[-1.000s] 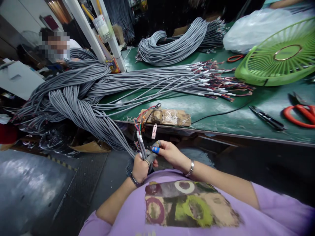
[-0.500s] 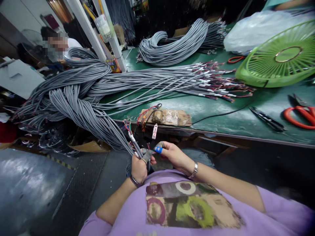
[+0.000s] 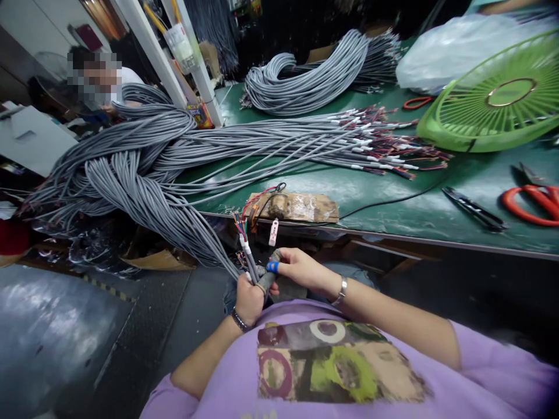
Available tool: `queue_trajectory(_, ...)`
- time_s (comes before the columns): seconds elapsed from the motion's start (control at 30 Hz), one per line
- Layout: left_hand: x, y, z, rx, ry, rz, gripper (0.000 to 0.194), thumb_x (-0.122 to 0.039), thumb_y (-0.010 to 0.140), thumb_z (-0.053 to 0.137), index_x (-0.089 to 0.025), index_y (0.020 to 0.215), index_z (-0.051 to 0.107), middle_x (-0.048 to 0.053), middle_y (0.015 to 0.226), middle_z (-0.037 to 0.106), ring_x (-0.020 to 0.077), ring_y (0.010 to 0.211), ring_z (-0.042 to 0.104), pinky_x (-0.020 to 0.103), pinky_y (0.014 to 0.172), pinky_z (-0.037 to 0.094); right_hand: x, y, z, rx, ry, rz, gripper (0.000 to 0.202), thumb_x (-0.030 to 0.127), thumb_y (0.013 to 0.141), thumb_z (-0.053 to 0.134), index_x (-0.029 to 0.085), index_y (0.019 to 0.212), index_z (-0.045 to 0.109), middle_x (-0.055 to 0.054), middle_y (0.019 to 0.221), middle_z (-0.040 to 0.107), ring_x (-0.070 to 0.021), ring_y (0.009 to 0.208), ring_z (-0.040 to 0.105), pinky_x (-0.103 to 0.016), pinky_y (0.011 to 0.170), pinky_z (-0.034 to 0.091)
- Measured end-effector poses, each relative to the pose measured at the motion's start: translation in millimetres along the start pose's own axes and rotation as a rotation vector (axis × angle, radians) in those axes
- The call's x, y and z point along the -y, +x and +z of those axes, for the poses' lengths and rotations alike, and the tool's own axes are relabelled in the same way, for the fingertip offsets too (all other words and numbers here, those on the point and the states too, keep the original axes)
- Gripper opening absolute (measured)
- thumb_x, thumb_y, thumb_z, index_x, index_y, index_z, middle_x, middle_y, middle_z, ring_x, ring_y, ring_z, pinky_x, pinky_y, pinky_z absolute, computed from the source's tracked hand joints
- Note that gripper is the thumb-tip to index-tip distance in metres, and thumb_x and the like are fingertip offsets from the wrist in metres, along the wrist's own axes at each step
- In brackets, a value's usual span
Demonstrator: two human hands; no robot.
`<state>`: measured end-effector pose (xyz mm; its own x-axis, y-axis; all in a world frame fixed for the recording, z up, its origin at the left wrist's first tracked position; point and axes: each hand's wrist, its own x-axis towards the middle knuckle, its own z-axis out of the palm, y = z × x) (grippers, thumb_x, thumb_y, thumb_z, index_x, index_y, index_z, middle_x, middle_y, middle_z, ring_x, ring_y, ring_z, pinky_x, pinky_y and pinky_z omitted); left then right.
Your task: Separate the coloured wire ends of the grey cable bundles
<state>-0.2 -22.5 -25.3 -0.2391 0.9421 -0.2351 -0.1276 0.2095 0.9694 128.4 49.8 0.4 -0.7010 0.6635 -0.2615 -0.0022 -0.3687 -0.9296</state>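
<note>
My left hand (image 3: 251, 298) is closed round several grey cables (image 3: 250, 262), whose stripped ends with thin coloured wires point up above the fist. Grey wrapping covers its thumb. My right hand (image 3: 297, 269) meets it from the right, thumb and forefinger pinched together near the left thumb; a blue band is round one digit. What lies in that pinch is too small to make out. From the left hand a thick bundle of grey cables (image 3: 161, 203) runs up and left onto the bench.
On the green bench (image 3: 384, 224) are a wooden block (image 3: 305, 208), black-handled pliers (image 3: 474, 210), red-handled scissors (image 3: 530, 201), a green fan (image 3: 489, 105), a plastic bag (image 3: 463, 55) and a cable coil (image 3: 314, 87). A person (image 3: 98, 75) is at the back left.
My right hand has moved slightly left, closer to the left thumb. The cable ends in my left hand have swung rightward and stand more upright.
</note>
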Motion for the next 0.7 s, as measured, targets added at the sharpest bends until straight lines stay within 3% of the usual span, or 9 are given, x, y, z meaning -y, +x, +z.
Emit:
queue_trajectory(0.2, -1.2, 1.6, 1.1, -0.035, -0.036, 0.0, 0.031, -0.04, 0.072, 0.07, -0.014, 0.059, 0.059, 0.0, 0.049, 0.06, 0.011, 0.041, 0.055, 0.021, 0.043, 0.045, -10.9, -1.1, -2.1, -0.13, 0.003, -0.053, 0.038, 0.05, 0.066, 0.071, 0.017, 0.07, 0.052, 0.002, 0.056, 0.057, -0.0107, 0.053, 0.049, -0.025, 0.053, 0.035)
queue_trajectory(0.4, -6.1, 1.1, 4.5, -0.082, -0.085, -0.013, 0.029, -0.041, 0.071, 0.071, -0.014, 0.064, 0.06, 0.0, 0.05, 0.061, 0.0113, 0.041, 0.056, 0.022, 0.043, 0.045, -8.7, -2.8, 4.6, -0.11, 0.157, -0.058, 0.033, 0.045, 0.069, 0.068, 0.019, 0.072, 0.049, 0.003, 0.053, 0.057, -0.0114, 0.051, 0.052, -0.026, 0.053, 0.037)
queue_trajectory(0.57, -5.8, 1.1, 2.0, 0.107, 0.032, -0.09, 0.029, -0.039, 0.067, 0.073, -0.013, 0.059, 0.061, 0.001, 0.046, 0.059, 0.0123, 0.039, 0.055, 0.024, 0.044, 0.047, -6.9, -1.8, 11.4, -0.126, 0.123, -0.034, 0.023, 0.034, 0.066, 0.065, 0.021, 0.066, 0.047, 0.006, 0.048, 0.051, -0.0101, 0.04, 0.047, -0.025, 0.045, 0.036)
queue_trajectory(0.7, -0.8, 1.3, -1.4, 0.138, 0.038, -0.072, 0.032, -0.04, 0.07, 0.071, -0.013, 0.056, 0.06, 0.001, 0.047, 0.059, 0.012, 0.041, 0.055, 0.024, 0.046, 0.048, -11.5, 4.0, 9.3, -0.312, 0.096, -0.058, 0.018, 0.03, 0.064, 0.063, 0.02, 0.062, 0.049, 0.006, 0.051, 0.05, -0.0081, 0.043, 0.042, -0.023, 0.045, 0.034)
